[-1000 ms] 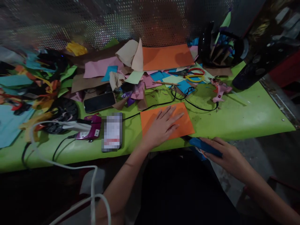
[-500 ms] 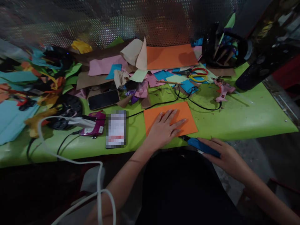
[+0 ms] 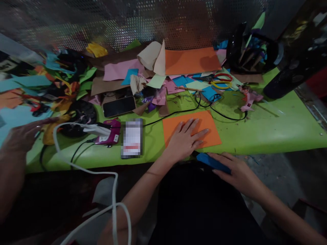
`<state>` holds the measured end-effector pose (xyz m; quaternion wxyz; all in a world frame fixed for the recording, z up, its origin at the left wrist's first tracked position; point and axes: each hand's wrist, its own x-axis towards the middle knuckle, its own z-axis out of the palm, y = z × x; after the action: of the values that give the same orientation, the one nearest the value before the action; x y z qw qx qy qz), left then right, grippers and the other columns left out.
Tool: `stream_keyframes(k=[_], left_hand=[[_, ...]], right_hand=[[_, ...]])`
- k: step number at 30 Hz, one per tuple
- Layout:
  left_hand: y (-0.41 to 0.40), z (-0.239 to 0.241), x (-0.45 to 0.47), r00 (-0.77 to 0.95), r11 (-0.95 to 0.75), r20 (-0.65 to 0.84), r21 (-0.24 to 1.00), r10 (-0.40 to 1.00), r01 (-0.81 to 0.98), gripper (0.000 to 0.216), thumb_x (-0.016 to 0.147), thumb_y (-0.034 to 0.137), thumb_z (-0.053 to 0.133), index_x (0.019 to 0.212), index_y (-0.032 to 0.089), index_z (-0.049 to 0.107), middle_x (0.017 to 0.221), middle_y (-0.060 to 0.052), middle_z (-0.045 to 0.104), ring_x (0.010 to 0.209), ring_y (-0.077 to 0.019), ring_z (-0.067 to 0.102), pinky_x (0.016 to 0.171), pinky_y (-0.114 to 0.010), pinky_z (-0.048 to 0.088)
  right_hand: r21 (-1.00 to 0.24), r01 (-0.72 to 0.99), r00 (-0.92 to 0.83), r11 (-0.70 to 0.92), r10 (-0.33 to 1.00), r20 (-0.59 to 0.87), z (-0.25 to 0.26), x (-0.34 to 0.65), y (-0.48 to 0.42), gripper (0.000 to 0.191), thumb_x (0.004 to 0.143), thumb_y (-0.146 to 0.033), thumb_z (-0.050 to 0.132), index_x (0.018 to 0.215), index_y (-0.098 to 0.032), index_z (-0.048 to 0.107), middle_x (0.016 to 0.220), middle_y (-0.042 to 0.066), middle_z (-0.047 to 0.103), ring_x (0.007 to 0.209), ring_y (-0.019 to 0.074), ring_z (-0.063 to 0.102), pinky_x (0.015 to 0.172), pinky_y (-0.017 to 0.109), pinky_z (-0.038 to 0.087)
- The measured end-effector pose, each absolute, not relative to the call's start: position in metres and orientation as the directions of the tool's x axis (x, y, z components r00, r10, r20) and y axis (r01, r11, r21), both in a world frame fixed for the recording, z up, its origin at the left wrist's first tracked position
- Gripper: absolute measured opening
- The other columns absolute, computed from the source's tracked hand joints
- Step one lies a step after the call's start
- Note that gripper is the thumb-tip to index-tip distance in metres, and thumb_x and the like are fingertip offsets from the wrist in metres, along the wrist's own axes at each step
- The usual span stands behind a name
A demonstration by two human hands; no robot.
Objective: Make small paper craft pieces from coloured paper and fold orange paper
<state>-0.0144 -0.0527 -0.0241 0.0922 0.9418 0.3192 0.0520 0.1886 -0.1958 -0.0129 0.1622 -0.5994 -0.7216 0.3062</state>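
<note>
My left hand (image 3: 183, 140) lies flat with fingers spread on a sheet of orange paper (image 3: 211, 127) near the table's front edge. My right hand (image 3: 233, 170) is wrapped round the blue handle of a utility knife (image 3: 211, 162). Its dark tip points left at the front edge of the orange sheet, close beside my left palm. Where the tip meets the paper is partly hidden by my left hand.
Left of the sheet lie a phone with a lit screen (image 3: 131, 139), a purple power strip (image 3: 112, 132) and a black phone (image 3: 119, 106). Scissors (image 3: 221, 81), a pink glue gun (image 3: 249, 98) and paper scraps lie behind. Another person's hand (image 3: 24, 136) reaches in at left.
The utility knife in my right hand has moved left along the sheet's front edge. Another person's hand has come in from the left. My view has shifted slightly left.
</note>
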Motion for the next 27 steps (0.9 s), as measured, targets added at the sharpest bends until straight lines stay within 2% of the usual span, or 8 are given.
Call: stream_keyframes(k=[5,13,18,27], left_hand=[[-0.042,-0.012,-0.035,0.82,-0.784,-0.025,0.281,0.571,0.554,0.052,0.104,0.045,0.028,0.155,0.036,0.025,0.166,-0.001,0.018,0.153,-0.0214,0.017,0.122,-0.046,0.021],[-0.039,-0.026,-0.062,0.758,-0.751,-0.009,0.133,0.652,0.647,0.052,0.102,0.046,0.035,0.154,0.041,0.028,0.165,-0.002,0.022,0.152,-0.0268,0.021,0.12,-0.051,0.021],[-0.041,-0.033,-0.06,0.766,-0.764,0.044,0.119,0.642,0.634,0.054,0.101,0.048,0.036,0.154,0.041,0.028,0.166,-0.003,0.021,0.152,-0.0275,0.021,0.12,-0.051,0.022],[-0.042,-0.028,-0.059,0.755,-0.749,0.029,0.163,0.655,0.642,0.052,0.102,0.046,0.032,0.153,0.042,0.028,0.166,0.0,0.021,0.152,-0.026,0.02,0.12,-0.05,0.021]], right_hand=[[-0.604,0.791,-0.216,0.102,0.969,-0.119,-0.011,0.189,-0.197,0.044,0.095,-0.028,0.054,0.139,-0.027,0.056,0.113,0.009,0.068,0.095,0.022,0.07,0.081,0.034,0.059],[-0.611,0.786,-0.211,0.096,0.97,-0.118,-0.014,0.191,-0.197,0.045,0.094,-0.033,0.056,0.139,-0.033,0.055,0.126,0.007,0.067,0.107,0.0248,0.07,0.085,0.036,0.06],[-0.651,0.755,-0.224,0.08,0.964,-0.14,-0.013,0.182,-0.194,0.046,0.094,-0.034,0.057,0.139,-0.033,0.055,0.129,0.007,0.066,0.111,0.0266,0.068,0.089,0.039,0.059],[-0.652,0.749,-0.266,0.116,0.954,-0.136,-0.013,0.152,-0.184,0.045,0.094,-0.034,0.055,0.138,-0.031,0.057,0.114,0.008,0.069,0.095,0.0242,0.071,0.081,0.038,0.06]])
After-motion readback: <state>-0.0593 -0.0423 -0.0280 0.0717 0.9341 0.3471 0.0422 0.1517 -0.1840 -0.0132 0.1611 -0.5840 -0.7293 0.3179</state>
